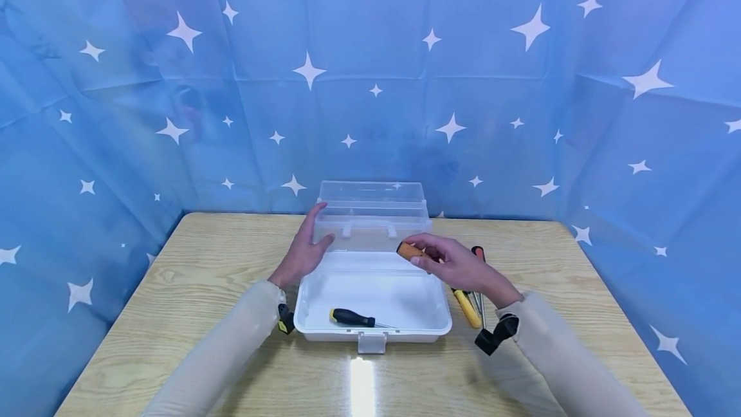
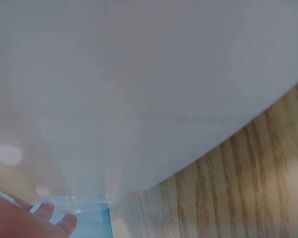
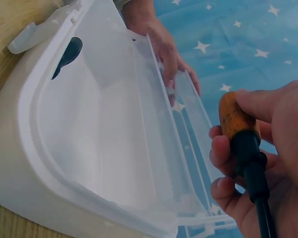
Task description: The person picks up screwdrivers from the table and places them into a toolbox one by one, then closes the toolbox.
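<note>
On the table stands a white toolbox (image 1: 376, 295) with its clear lid (image 1: 370, 211) raised at the back. My left hand (image 1: 303, 250) grips the lid's left edge, thumb in front and fingers behind. My right hand (image 1: 457, 264) holds a screwdriver (image 1: 410, 251) by its orange and black handle, above the toolbox's right rear part. In the right wrist view the screwdriver's orange end (image 3: 236, 116) lies under the thumb and its dark shaft runs down past the palm. Inside the toolbox, near the front wall, lies a black and yellow screwdriver (image 1: 352, 318).
Right of the toolbox, partly under my right forearm, lie a yellow-handled tool (image 1: 466, 309) and a red and black handled tool (image 1: 478, 253). A clear latch (image 1: 372, 342) hangs at the toolbox front. Behind the wooden table (image 1: 243, 243) hangs a blue star-patterned cloth (image 1: 376, 114).
</note>
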`<state>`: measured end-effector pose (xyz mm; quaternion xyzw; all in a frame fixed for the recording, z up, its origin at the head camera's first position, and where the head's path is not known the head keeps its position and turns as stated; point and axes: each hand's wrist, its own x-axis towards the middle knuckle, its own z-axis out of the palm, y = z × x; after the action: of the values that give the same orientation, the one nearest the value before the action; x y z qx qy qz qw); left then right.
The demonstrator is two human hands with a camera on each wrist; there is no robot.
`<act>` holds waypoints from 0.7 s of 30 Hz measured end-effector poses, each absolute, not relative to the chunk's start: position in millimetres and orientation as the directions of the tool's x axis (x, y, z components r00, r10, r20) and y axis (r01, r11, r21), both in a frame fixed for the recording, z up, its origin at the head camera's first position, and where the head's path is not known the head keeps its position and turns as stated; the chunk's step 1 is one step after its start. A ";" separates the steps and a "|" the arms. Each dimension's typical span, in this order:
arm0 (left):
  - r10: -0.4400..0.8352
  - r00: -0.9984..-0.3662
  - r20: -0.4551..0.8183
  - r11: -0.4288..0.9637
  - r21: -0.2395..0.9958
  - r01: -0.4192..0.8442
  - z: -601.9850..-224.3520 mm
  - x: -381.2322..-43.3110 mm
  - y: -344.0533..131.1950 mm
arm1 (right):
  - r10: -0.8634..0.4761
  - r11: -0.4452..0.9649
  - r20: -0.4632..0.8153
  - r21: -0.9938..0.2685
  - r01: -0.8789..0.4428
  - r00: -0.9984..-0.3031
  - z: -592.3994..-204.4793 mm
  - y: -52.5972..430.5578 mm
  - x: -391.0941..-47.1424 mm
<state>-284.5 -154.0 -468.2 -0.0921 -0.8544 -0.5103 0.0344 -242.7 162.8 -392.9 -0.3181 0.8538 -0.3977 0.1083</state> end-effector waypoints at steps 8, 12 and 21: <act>0.119 -0.981 0.154 0.461 0.867 0.191 -468.2 -285.0 -154.8 | -0.680 0.420 0.071 -0.778 -0.467 -0.730 -403.2 160.7 -249.2; 0.124 -0.980 0.157 0.456 0.868 0.197 -468.8 -284.9 -155.5 | -0.686 0.423 0.060 -0.778 -0.464 -0.725 -398.1 154.8 -244.2; 0.130 -0.979 0.156 0.448 0.872 0.199 -470.0 -285.4 -154.9 | -0.698 0.417 0.035 -0.792 -0.446 -0.715 -375.8 140.7 -227.9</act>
<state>-285.4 -154.9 -470.0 -0.0967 -0.8502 -0.5164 0.0333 -227.9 140.7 -375.8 -0.3453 0.8280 -0.4148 0.1521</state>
